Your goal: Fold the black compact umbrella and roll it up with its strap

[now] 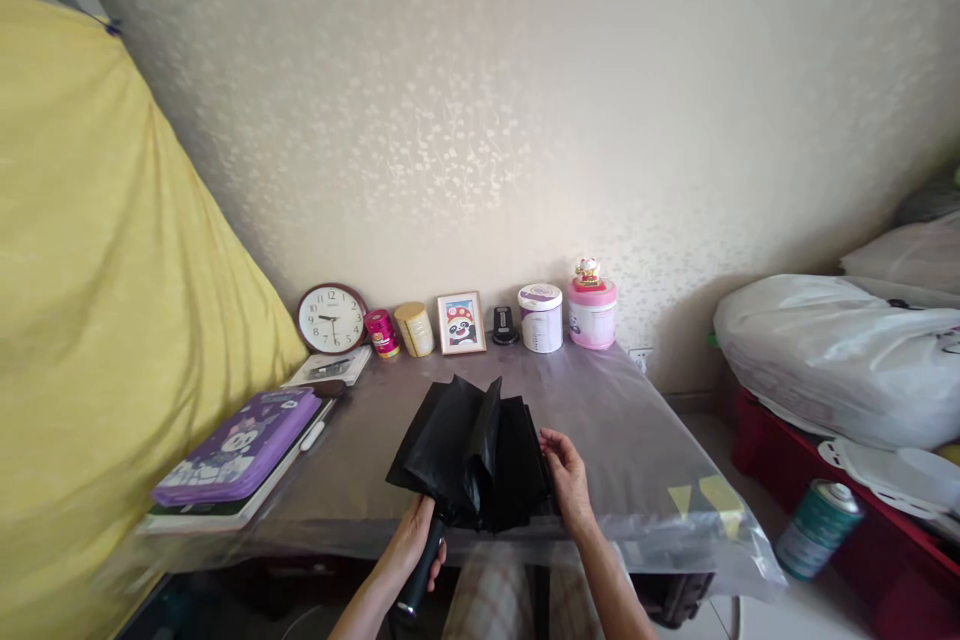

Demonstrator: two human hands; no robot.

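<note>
A black folding umbrella [450, 440] is held over the near edge of the table, its canopy collapsed into loose, uneven folds. My left hand [415, 538] is closed around the umbrella near the top of its black handle, which slants down toward me. On the other side, my right hand [568, 482] has its fingers bent at the right edge of the canopy, gripping the fabric there. Some of those fingertips are hidden behind the black cloth.
A clear-covered table [607, 420] carries a wall clock [331, 318], several canisters, a framed panda picture [461, 323] and a small black device [505, 326] along the wall. A purple case [240, 445] lies on books at left. A spray can [817, 530] and white bags [840, 350] are at right.
</note>
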